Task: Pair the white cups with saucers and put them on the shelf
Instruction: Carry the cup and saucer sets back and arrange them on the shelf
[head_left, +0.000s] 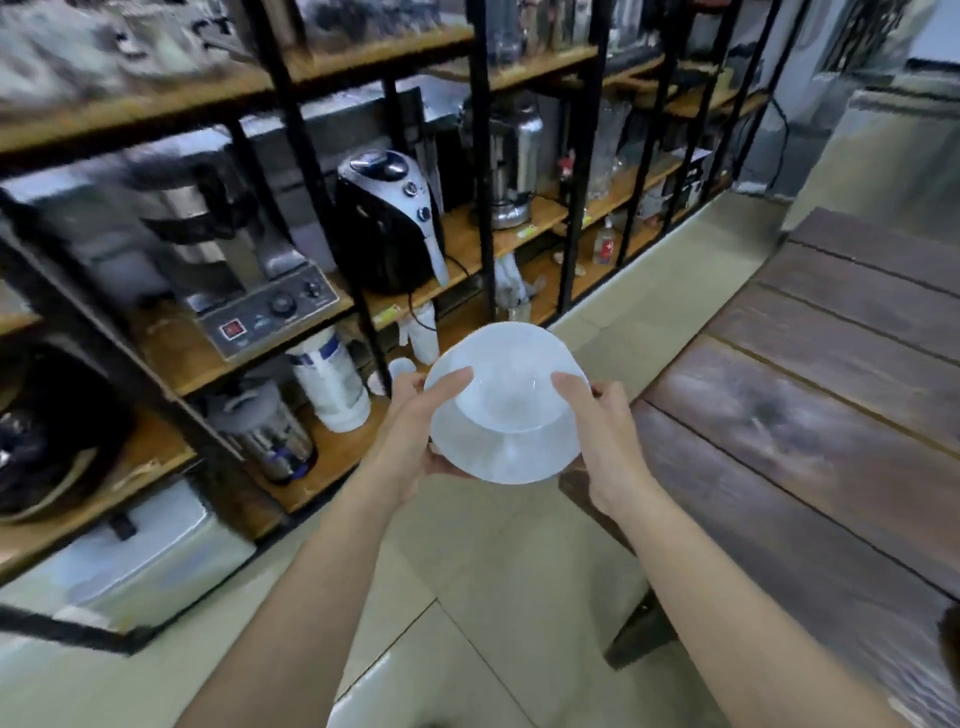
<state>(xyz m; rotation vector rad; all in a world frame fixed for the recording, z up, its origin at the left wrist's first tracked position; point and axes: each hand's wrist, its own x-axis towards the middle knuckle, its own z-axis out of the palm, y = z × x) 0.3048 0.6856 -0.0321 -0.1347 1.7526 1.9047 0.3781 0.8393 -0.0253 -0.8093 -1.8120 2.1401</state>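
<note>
A white cup (511, 384) sits on a white saucer (506, 457), and I carry the pair in mid-air at the middle of the view. My left hand (415, 431) grips the saucer's left edge, thumb resting on the cup's rim. My right hand (602, 441) grips the right edge, thumb likewise on the rim. The pair hangs over the floor, in front of the wooden shelf (332, 462) with its black metal frame. The frame is blurred by motion.
The shelf boards hold a black air fryer (387, 223), a steel machine with dials (249, 291), a white tub (330, 379), a steel jug (270, 431) and bottles farther back. A dark wooden table (810, 415) stands at the right. Pale tiled floor (467, 623) lies between them.
</note>
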